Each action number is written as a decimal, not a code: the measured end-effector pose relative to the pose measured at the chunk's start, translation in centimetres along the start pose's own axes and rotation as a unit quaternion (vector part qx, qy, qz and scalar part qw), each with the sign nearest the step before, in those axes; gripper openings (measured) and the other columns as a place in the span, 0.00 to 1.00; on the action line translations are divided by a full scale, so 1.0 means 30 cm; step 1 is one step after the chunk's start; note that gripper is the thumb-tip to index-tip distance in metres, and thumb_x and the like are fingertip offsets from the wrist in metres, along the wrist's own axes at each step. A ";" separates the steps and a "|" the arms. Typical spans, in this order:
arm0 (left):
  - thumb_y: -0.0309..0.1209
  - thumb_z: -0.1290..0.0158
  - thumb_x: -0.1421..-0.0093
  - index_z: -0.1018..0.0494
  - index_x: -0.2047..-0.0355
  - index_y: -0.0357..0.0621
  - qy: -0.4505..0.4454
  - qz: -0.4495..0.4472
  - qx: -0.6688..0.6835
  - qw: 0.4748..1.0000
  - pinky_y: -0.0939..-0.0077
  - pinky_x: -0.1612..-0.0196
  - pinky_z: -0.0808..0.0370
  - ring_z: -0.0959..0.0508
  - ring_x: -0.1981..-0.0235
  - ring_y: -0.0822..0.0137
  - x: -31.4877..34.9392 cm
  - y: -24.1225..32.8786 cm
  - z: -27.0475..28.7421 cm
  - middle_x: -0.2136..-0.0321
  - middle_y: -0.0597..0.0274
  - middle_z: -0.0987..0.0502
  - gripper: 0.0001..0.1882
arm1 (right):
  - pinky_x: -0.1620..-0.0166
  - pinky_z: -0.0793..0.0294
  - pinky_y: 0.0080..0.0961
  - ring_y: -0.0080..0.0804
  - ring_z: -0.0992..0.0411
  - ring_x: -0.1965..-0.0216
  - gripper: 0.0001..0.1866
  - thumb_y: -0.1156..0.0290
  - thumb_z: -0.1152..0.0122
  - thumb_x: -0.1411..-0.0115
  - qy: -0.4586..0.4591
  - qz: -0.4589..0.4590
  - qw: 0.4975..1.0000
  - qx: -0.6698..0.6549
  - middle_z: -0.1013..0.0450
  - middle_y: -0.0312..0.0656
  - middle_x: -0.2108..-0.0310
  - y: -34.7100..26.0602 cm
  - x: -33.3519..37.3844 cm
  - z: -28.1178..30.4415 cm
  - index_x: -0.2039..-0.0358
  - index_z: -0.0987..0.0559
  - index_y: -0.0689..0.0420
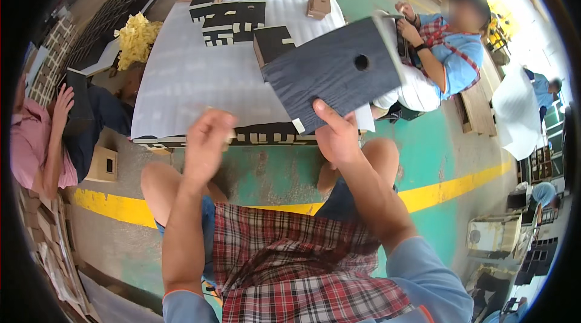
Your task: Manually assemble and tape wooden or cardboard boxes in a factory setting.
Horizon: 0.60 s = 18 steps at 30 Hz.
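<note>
My right hand [338, 137] grips the lower edge of a black wooden panel [330, 72], thumb on the face turned towards me. The panel is tilted above the near right part of the table. It has a round hole towards its upper right and a pale piece of tape [298, 125] at its lower corner. Whether it is one side of a box, I cannot tell. My left hand [207, 144] is raised at the table's near edge, apart from the panel. Its fingers are curled together, slightly blurred, with a small pale scrap at the fingertips.
White sheeting covers the table [169, 90]. On it stand black boxes with pale tape [234, 20], an open-sided box [272, 45] and a small brown block [318, 5]. Yellow scraps [138, 40] are heaped at the left. Co-workers sit left, right [451, 51] and at the far end.
</note>
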<state>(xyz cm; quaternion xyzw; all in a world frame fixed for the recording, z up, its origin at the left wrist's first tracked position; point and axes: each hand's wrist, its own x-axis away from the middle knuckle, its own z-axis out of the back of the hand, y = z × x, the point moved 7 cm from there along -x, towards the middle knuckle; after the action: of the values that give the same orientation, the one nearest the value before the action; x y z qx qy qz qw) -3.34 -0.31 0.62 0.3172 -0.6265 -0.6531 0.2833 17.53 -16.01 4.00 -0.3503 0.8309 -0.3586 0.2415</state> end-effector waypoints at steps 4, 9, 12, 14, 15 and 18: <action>0.46 0.56 0.26 0.23 0.62 0.40 -0.155 0.047 -0.010 0.987 0.79 0.64 0.30 0.29 0.69 0.75 0.038 -0.022 -0.200 0.68 0.66 0.27 0.22 | 0.46 0.27 0.29 0.30 0.25 0.53 0.15 0.79 0.34 0.39 -0.002 -0.003 0.996 0.092 0.23 0.39 0.54 0.006 0.005 0.021 0.51 0.22 0.62; 0.49 0.61 0.25 0.26 0.59 0.39 -0.186 0.080 -0.001 0.979 0.75 0.60 0.30 0.29 0.66 0.71 0.028 -0.052 -0.226 0.64 0.63 0.27 0.25 | 0.46 0.27 0.32 0.32 0.26 0.52 0.18 0.79 0.34 0.40 0.011 0.006 0.987 0.159 0.24 0.40 0.53 0.046 0.017 0.023 0.49 0.23 0.62; 0.48 0.62 0.26 0.28 0.53 0.39 -0.189 0.081 -0.026 0.978 0.73 0.53 0.30 0.28 0.59 0.70 0.021 -0.036 -0.230 0.59 0.62 0.26 0.24 | 0.49 0.25 0.29 0.29 0.25 0.55 0.16 0.76 0.31 0.40 0.002 0.046 0.972 0.232 0.22 0.40 0.55 0.029 0.028 -0.002 0.52 0.22 0.63; 0.48 0.61 0.27 0.28 0.47 0.38 -0.187 0.083 -0.035 0.978 0.72 0.48 0.31 0.27 0.54 0.70 0.020 -0.011 -0.247 0.55 0.62 0.25 0.25 | 0.50 0.24 0.29 0.30 0.24 0.55 0.16 0.74 0.30 0.39 -0.012 0.061 0.957 0.282 0.22 0.40 0.55 0.015 0.038 -0.022 0.52 0.22 0.63; 0.47 0.61 0.28 0.28 0.46 0.37 -0.177 0.083 -0.007 0.981 0.71 0.47 0.31 0.27 0.54 0.69 0.019 -0.008 -0.251 0.55 0.60 0.25 0.26 | 0.50 0.24 0.29 0.30 0.24 0.55 0.17 0.73 0.30 0.39 -0.016 0.063 0.949 0.307 0.22 0.41 0.55 0.003 0.045 -0.038 0.51 0.22 0.64; 0.46 0.60 0.29 0.30 0.42 0.35 -0.166 0.105 0.068 0.978 0.70 0.45 0.32 0.27 0.52 0.67 0.020 -0.017 -0.258 0.52 0.58 0.24 0.28 | 0.49 0.25 0.29 0.30 0.25 0.53 0.17 0.74 0.30 0.39 -0.032 0.079 0.928 0.363 0.23 0.40 0.53 0.002 0.065 -0.068 0.51 0.22 0.64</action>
<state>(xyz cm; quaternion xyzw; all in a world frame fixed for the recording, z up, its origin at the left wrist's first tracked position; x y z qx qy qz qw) 2.23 -5.69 -0.04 0.1557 -0.7375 -0.6193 0.2200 14.93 -16.59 4.95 -0.1833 0.6610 -0.6041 0.4057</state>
